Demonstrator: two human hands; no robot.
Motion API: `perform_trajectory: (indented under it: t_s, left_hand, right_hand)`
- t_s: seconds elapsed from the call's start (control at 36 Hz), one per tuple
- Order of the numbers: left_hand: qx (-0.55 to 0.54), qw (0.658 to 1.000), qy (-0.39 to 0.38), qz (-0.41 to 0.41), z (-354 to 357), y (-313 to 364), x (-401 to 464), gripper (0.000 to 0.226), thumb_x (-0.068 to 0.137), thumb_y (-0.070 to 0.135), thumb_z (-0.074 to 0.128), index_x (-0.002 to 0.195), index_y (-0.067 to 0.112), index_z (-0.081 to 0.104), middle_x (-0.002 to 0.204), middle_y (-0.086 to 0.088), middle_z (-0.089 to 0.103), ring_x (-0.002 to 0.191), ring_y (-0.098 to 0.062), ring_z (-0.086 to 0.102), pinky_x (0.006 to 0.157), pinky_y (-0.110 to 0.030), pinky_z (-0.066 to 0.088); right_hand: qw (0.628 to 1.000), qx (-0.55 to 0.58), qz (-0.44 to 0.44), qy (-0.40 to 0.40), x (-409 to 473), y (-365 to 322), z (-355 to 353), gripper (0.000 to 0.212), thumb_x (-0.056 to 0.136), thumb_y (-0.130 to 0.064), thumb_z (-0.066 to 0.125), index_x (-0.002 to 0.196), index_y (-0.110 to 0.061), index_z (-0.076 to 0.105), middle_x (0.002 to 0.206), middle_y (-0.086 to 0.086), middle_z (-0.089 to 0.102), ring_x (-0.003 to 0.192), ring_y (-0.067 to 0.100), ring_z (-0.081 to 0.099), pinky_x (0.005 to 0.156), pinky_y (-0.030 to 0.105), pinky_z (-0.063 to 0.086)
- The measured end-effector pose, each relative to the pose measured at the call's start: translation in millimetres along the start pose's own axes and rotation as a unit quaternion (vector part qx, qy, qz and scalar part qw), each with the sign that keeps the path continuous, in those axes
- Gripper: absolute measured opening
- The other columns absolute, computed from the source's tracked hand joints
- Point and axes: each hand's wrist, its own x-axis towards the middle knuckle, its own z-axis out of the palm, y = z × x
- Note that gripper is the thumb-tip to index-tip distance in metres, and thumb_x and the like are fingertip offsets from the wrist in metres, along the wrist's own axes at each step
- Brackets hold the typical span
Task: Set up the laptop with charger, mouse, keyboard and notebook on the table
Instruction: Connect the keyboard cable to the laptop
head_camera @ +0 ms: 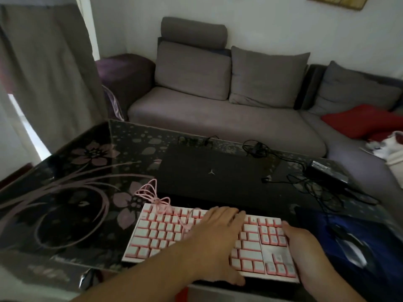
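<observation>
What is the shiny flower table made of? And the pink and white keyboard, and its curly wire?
The table looks like dark glass: glossy, with reflections and printed flowers. The keyboard seems to be plastic, with smooth white keycaps over pink. Its pink cable may be braided cloth, but the picture is too blurry to be sure.

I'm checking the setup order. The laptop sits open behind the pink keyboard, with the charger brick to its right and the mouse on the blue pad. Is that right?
Not quite: the laptop is closed, its lid flat with the logo facing up, as the head view shows. The rest holds: it sits behind the pink keyboard, the charger brick lies to its right, and the mouse is on the blue pad.
</observation>
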Motion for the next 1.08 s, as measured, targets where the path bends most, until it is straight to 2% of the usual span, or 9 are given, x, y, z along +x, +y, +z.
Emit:
perform_trajectory:
  t_s: [0.08,0.17,0.25,0.36,0.47,0.53,0.64,0.75,1.08]
  left_hand:
    - [0.026,0.999,0.021,-0.003,-4.9,-4.4,-19.0,0.106,0.089,0.063,0.069,0.165,0.032,0.001,0.173,0.010,0.003,0.159,-0.012,0.002,0.119,-0.033,-0.006]
    - [-0.001,0.995,0.094,-0.020,-16.3,-17.1,-38.8,0.064,0.099,0.061,0.053,0.156,0.039,0.032,0.160,0.019,0.033,0.146,-0.001,0.031,0.127,-0.032,0.024]
    - [-0.079,0.977,0.186,-0.071,-35.9,-36.3,-49.7,0.027,0.106,0.037,0.051,0.131,0.044,0.056,0.133,0.026,0.052,0.123,0.008,0.049,0.111,-0.025,0.046]
    - [-0.133,0.932,0.276,-0.194,-61.8,-75.2,-57.2,0.047,0.095,0.002,0.066,0.123,0.041,0.064,0.135,0.018,0.059,0.123,-0.001,0.057,0.106,-0.025,0.050]
    - [-0.112,0.938,0.177,-0.276,-71.7,-112.7,-65.3,0.063,0.083,-0.002,0.076,0.125,0.042,0.062,0.151,0.009,0.053,0.136,-0.015,0.052,0.104,-0.031,0.053]
    - [-0.097,0.953,0.094,-0.271,-70.0,-126.7,-70.9,0.062,0.088,-0.002,0.072,0.135,0.037,0.062,0.154,0.010,0.049,0.140,-0.015,0.048,0.106,-0.030,0.050]
    - [-0.059,0.977,0.058,-0.197,-63.1,-153.7,-73.8,0.049,0.094,0.006,0.066,0.132,0.036,0.067,0.146,0.015,0.056,0.139,-0.007,0.047,0.115,-0.021,0.037]
    - [0.017,0.982,0.053,-0.178,-60.9,-159.9,-68.4,0.045,0.097,0.016,0.065,0.131,0.045,0.062,0.152,0.023,0.042,0.148,-0.008,0.034,0.123,-0.038,0.035]
    - [0.060,0.979,0.067,-0.182,-60.9,-164.6,-52.7,0.033,0.090,0.018,0.071,0.092,0.045,0.053,0.116,0.021,0.045,0.097,-0.003,0.054,0.087,-0.031,0.055]
  right_hand:
    - [0.997,-0.069,-0.014,0.040,11.7,0.7,8.6,0.043,0.108,-0.030,0.051,0.075,-0.008,0.066,0.063,0.010,0.065,0.063,0.028,0.061,0.068,0.038,0.047]
    - [0.993,-0.104,-0.044,0.043,13.6,5.1,14.3,0.033,0.106,-0.027,0.055,0.083,-0.009,0.072,0.065,0.005,0.064,0.063,0.022,0.060,0.062,0.035,0.043]
    - [0.993,-0.101,-0.053,0.038,12.4,2.9,13.2,0.034,0.103,-0.027,0.057,0.098,0.001,0.075,0.074,0.014,0.073,0.070,0.031,0.069,0.070,0.039,0.054]
    - [0.994,-0.100,-0.027,0.021,20.7,5.3,8.2,0.036,0.100,-0.034,0.059,0.100,-0.002,0.076,0.089,0.020,0.079,0.090,0.041,0.077,0.091,0.053,0.059]
    - [0.972,-0.180,-0.126,0.082,15.0,10.5,14.0,0.028,0.101,-0.032,0.056,0.115,-0.015,0.074,0.113,0.011,0.073,0.101,0.020,0.070,0.099,0.043,0.055]
    - [0.950,-0.227,-0.183,0.110,6.0,9.3,20.0,0.028,0.102,-0.026,0.058,0.128,-0.024,0.067,0.133,0.000,0.057,0.119,0.013,0.057,0.109,0.035,0.044]
    - [0.939,-0.257,-0.206,0.099,-3.5,3.1,28.9,0.025,0.101,-0.019,0.059,0.121,-0.031,0.066,0.130,-0.006,0.053,0.117,0.009,0.054,0.108,0.032,0.044]
    - [0.935,-0.265,-0.215,0.095,-12.6,-6.0,30.6,0.013,0.104,-0.024,0.058,0.108,-0.034,0.064,0.125,-0.006,0.052,0.112,0.007,0.054,0.104,0.030,0.043]
    - [0.886,-0.326,-0.327,0.056,-14.5,-27.8,53.8,0.019,0.102,-0.022,0.062,0.114,-0.036,0.062,0.124,-0.017,0.051,0.122,0.002,0.050,0.111,0.027,0.042]
